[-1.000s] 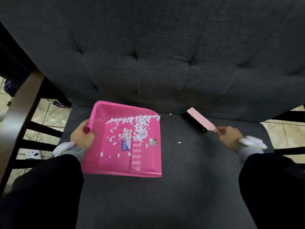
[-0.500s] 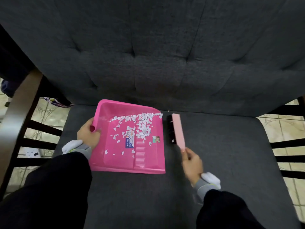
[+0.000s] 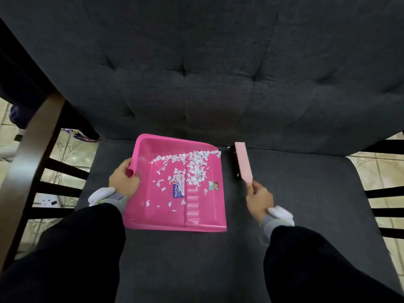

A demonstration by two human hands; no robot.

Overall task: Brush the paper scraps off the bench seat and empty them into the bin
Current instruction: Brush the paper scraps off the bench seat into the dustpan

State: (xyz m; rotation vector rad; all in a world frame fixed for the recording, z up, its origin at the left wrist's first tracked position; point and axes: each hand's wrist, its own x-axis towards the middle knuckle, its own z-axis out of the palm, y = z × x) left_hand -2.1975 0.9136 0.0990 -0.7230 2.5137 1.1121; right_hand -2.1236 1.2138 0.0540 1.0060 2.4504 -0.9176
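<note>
A bright pink dustpan (image 3: pixel 170 219) lies flat on the dark grey bench seat (image 3: pixel 295 204). Several white paper scraps (image 3: pixel 194 165) are heaped in its far half. My left hand (image 3: pixel 124 182) grips the pan's short handle at its left side. My right hand (image 3: pixel 259 199) holds the handle of a pale pink brush (image 3: pixel 243 165), whose dark bristles stand on the seat just right of the pan's open edge. One small scrap (image 3: pixel 228 147) lies on the seat by the brush tip. No bin is in view.
The tufted grey backrest (image 3: pixel 207 73) rises right behind the pan. A wooden table edge (image 3: pixel 32 154) and dark chair rails stand at the left over tiled floor. More dark rails (image 3: pixel 384 193) show at the right.
The brush swept from the right side of the seat to the pan's open edge, then drew back slightly to the right. The pan and my left hand stayed where they were.
</note>
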